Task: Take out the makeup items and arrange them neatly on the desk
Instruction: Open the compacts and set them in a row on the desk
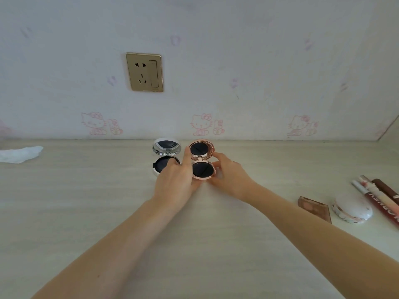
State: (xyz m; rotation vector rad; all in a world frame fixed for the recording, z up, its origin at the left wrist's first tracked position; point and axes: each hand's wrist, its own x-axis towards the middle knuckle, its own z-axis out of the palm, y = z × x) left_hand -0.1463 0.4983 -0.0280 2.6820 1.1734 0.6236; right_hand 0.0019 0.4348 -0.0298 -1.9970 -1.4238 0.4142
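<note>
Two round compacts stand open side by side near the wall on the pale desk [86, 212]. The silver one [165, 157] is on the left, the rose-gold one [202, 167] on the right, each with a dark puff and a raised mirror lid. My left hand [176, 180] holds the rose-gold compact's left side, its index finger straight up along the lid's edge. My right hand [228, 175] pinches the base from the right. My left hand partly covers the silver compact's base.
A crumpled white tissue [20, 154] lies at the far left by the wall. At the right edge lie a brown palette [314, 207], a white domed case [353, 210] and several tubes [380, 195]. A gold wall socket [144, 72] is above.
</note>
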